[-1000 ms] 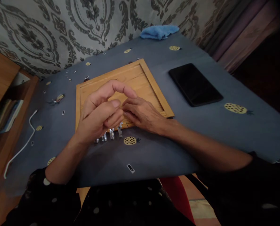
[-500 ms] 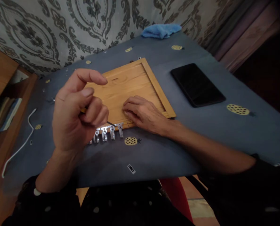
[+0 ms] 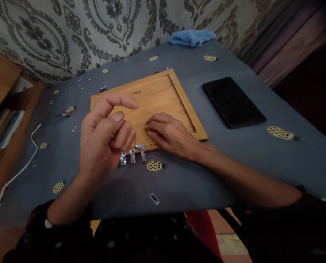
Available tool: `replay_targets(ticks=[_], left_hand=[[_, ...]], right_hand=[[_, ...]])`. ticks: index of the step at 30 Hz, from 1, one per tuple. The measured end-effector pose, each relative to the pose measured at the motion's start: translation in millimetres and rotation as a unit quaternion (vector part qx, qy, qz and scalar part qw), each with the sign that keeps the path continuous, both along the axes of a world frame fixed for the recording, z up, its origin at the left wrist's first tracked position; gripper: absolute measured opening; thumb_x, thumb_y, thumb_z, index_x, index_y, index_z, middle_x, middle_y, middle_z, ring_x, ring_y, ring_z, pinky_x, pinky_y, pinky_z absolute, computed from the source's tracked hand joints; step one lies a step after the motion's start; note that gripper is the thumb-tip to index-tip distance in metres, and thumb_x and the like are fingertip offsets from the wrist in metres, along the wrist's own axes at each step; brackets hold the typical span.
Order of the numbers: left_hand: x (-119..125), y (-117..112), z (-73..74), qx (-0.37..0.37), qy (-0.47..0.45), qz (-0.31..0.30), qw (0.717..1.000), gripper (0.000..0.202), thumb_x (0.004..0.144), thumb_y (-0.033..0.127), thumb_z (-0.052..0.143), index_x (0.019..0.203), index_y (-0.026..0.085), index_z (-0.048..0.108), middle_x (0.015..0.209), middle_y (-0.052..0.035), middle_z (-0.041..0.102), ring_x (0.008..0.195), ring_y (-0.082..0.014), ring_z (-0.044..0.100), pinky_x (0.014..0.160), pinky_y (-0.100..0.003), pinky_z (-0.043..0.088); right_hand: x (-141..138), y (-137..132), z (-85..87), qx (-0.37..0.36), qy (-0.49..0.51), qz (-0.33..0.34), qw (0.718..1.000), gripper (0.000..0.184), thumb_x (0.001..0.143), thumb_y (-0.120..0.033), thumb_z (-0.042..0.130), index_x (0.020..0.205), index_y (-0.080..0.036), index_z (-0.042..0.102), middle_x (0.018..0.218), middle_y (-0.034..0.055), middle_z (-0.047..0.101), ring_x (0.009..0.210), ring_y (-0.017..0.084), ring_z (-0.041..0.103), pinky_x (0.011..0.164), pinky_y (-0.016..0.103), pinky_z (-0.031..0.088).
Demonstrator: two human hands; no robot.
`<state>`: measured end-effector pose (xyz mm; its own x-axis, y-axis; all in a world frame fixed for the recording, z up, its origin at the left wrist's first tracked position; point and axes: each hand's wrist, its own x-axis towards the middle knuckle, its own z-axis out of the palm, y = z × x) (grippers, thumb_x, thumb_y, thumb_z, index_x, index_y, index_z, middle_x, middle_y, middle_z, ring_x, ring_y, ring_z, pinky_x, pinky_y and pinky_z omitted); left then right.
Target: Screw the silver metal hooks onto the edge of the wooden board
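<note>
My left hand (image 3: 108, 131) is closed around a screwdriver, its index finger held out in a curve. Most of the screwdriver is hidden in the fist; its thin shaft (image 3: 137, 147) shows just by the metal hooks. These silvery hooks (image 3: 132, 156) sit in a row along the near edge of a framed wooden board (image 3: 163, 96), and my hand covers some of them. On the board, near that same edge, my right hand (image 3: 169, 133) rests with its fingers loosely bent and laid on the wood. Small dark holes dot the edge between the hooks and my right hand.
A black tablet (image 3: 234, 102) lies right of the board. At the back is a blue cloth (image 3: 192, 38). Several small metal bits (image 3: 82, 86) are scattered at the back left. A white cable (image 3: 22, 170) runs along the left side, beside a wooden shelf (image 3: 23, 109) with books.
My left hand has moved right and slightly down, covering more of the hooks and the screwdriver. My right hand stays in place on the board; the whole view has shifted slightly.
</note>
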<state>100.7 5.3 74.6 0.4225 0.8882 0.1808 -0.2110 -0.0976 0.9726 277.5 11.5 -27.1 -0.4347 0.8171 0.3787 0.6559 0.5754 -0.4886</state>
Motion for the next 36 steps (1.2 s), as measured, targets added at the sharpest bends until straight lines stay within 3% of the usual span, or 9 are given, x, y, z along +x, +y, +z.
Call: replay_targets(ticks=[8, 19, 22, 29, 36], left_hand=[[4, -5, -4.6, -0.016, -0.02, -0.023, 0.999, 0.011, 0.094, 0.017, 0.054, 0.09, 0.023, 0.062, 0.045, 0.0118, 0.016, 0.036, -0.0064, 0.009, 0.04, -0.021, 0.021], [5, -5, -7.0, 0.001, -0.004, -0.038, 0.999, 0.002, 0.095, 0.023, 0.059, 0.093, 0.023, 0.06, 0.047, 0.0123, 0.016, 0.034, -0.0052, 0.013, 0.04, -0.02, 0.021], [5, -2, -7.4, 0.004, 0.008, -0.063, 0.998, 0.006, 0.093, 0.027, 0.064, 0.094, 0.023, 0.06, 0.047, 0.0129, 0.014, 0.033, -0.0047, 0.013, 0.039, -0.02, 0.021], [6, 8, -5.6, -0.01, 0.027, -0.133, 0.991, 0.012, 0.092, 0.019, 0.057, 0.099, 0.022, 0.067, 0.046, 0.0122, 0.016, 0.033, -0.0042, 0.011, 0.039, -0.019, 0.02], [7, 14, -0.9, -0.037, 0.066, -0.159, 0.984, 0.007, 0.088, 0.025, 0.064, 0.094, 0.022, 0.067, 0.044, 0.0123, 0.017, 0.031, -0.0045, 0.013, 0.038, -0.02, 0.022]], right_hand=[[-1, -1, -0.1, 0.005, 0.004, -0.008, 1.0, 0.028, 0.1, -0.023, 0.042, 0.1, -0.013, 0.068, 0.107, 0.0148, 0.068, 0.1, 0.027, 0.06, 0.089, 0.041, 0.049], [-1, 0, -0.7, 0.012, -0.005, -0.011, 1.0, 0.027, 0.1, -0.021, 0.044, 0.1, -0.012, 0.069, 0.107, 0.0143, 0.069, 0.101, 0.027, 0.062, 0.091, 0.042, 0.051], [-1, 0, -1.2, 0.014, -0.002, -0.014, 1.0, 0.027, 0.1, -0.021, 0.044, 0.099, -0.012, 0.069, 0.106, 0.0144, 0.069, 0.101, 0.027, 0.062, 0.091, 0.042, 0.052], [-1, -1, -1.0, 0.007, 0.005, -0.011, 1.0, 0.027, 0.1, -0.021, 0.042, 0.095, -0.013, 0.067, 0.102, 0.0124, 0.066, 0.098, 0.024, 0.06, 0.089, 0.039, 0.048], [0, -1, -1.0, 0.023, -0.01, -0.014, 1.0, 0.027, 0.099, -0.021, 0.04, 0.086, -0.015, 0.063, 0.089, 0.0082, 0.059, 0.078, 0.019, 0.05, 0.071, 0.033, 0.04]])
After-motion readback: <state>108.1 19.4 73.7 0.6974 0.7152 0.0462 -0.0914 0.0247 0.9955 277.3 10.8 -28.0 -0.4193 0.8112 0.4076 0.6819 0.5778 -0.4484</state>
